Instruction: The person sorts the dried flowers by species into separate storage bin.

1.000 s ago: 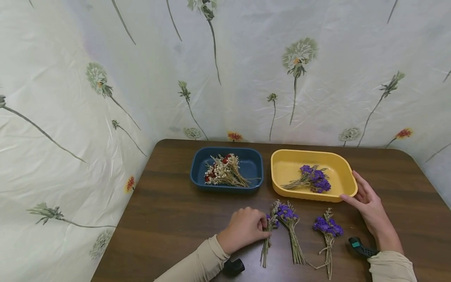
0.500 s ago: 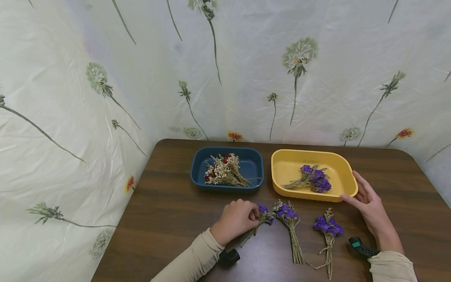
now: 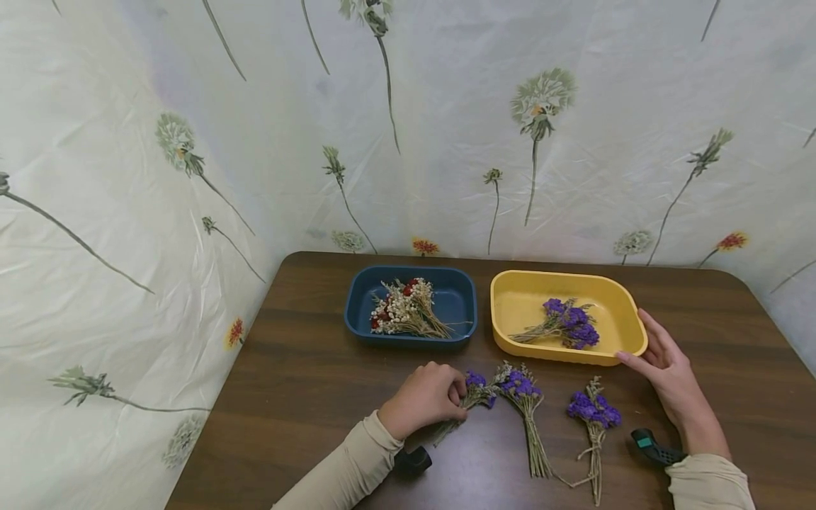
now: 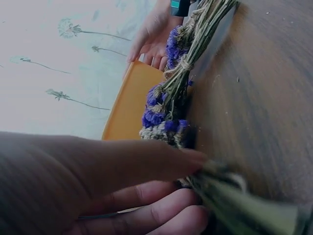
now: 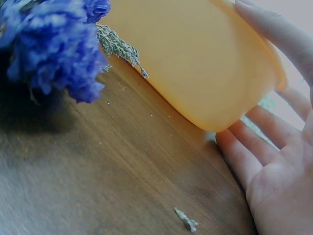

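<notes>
the left hand (image 3: 426, 401) pinches a purple flower bunch (image 3: 474, 397) while the right hand (image 3: 671, 379), thumb spread, grips the yellow tray (image 3: 610, 304).

Table (image 3: 306, 375): brown wood grain, rounded far corners.
Blue tray (image 3: 414, 341): near the far edge, just left of the yellow tray (image 3: 510, 312).
Middle bunch (image 3: 529, 414): purple flower heads toward the trays, stems toward the near edge.
Right bunch (image 3: 594, 413): also purple, tied with twine (image 3: 596, 440).
Left bunch (image 3: 477, 393): partly hidden, contact with the wood unclear.
Scrap (image 5: 186, 219): small, leafy.
</notes>
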{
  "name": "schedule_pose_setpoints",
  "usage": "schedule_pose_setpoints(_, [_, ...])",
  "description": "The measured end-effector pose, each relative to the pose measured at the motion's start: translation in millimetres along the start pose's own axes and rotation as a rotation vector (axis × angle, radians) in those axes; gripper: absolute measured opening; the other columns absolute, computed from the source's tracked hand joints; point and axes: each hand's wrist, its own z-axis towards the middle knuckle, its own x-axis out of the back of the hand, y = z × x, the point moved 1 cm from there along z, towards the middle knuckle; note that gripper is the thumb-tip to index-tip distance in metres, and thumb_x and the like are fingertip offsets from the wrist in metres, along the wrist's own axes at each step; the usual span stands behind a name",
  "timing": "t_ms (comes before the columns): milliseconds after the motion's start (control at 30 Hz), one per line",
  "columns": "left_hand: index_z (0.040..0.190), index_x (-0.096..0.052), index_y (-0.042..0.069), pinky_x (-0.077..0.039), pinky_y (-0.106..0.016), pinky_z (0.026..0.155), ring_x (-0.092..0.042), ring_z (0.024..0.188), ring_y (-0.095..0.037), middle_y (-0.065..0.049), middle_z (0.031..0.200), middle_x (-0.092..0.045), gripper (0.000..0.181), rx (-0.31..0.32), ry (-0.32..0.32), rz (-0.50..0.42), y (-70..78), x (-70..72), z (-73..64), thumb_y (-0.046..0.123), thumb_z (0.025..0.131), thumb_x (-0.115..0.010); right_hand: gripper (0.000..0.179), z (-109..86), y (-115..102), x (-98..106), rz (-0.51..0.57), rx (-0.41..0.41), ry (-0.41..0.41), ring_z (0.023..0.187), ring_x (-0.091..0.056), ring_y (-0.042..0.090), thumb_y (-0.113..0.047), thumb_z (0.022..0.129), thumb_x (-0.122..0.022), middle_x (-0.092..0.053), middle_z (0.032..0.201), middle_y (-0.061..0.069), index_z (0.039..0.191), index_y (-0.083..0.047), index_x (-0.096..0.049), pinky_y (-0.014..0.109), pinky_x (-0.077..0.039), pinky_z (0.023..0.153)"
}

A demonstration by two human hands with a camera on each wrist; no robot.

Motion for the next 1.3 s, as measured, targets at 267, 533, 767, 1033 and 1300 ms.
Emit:
schedule_pose_setpoints(267, [0.095,-0.078,0.014,-0.049,-0.018,0.064,-0.057,0.063,0.005,0.014,0.072,-0.067,0.017,-0.004,0.001,-0.014,-4.1,3.8,-1.1,0.009,0.08,-0.085,0.085,-0.5,1,1,0.005,0.014,-0.01,0.124,-0.057,-0.01,0.009,0.099,-0.059,-0.033,0.169,-0.008,0.167,-0.019,-0.017,0.005,-0.049,0.092])
schedule_pose_setpoints(533, [0.096,-0.077,0.012,-0.049,-0.018,0.068,-0.057,0.065,0.005,0.011,0.074,-0.069,0.017,-0.018,0.015,-0.009,-1.8,13.7,-2.6,0.011,0.081,-0.084,0.086,0.1,1,1,-0.003,-0.003,-0.002,0.124,-0.056,-0.013,0.008,0.099,-0.06,-0.028,0.171,-0.007,0.167,-0.02,-0.016,0.004,-0.047,0.092])
schedule_pose_setpoints(767, [0.096,-0.077,0.014,-0.049,-0.016,0.07,-0.058,0.067,0.006,0.011,0.076,-0.071,0.017,-0.026,0.015,-0.026,-1.0,19.8,-0.7,0.012,0.081,-0.085,0.085,-0.5,0,0,0.014,0.002,-0.007,0.124,-0.057,-0.011,0.009,0.099,-0.06,-0.032,0.169,-0.008,0.167,-0.02,-0.017,0.005,-0.048,0.092])
schedule_pose_setpoints(1033, [0.097,-0.077,0.013,-0.05,-0.014,0.067,-0.061,0.067,0.005,0.008,0.08,-0.073,0.016,-0.037,0.014,-0.114,5.5,29.5,3.0,0.011,0.083,-0.084,0.085,-0.2,0,2,0.029,0.008,-0.011,0.124,-0.058,-0.011,0.01,0.099,-0.059,-0.031,0.169,-0.008,0.167,-0.019,-0.018,0.006,-0.049,0.091])
schedule_pose_setpoints(1300, [0.1,-0.077,0.013,-0.051,-0.013,0.069,-0.062,0.069,0.005,0.009,0.082,-0.073,0.015,-0.084,0.026,-0.127,14.1,41.3,10.7,0.012,0.086,-0.083,0.085,0.0,0,1,0.03,0.004,-0.014,0.124,-0.057,-0.011,0.01,0.099,-0.059,-0.03,0.17,-0.008,0.167,-0.019,-0.018,0.005,-0.049,0.092])
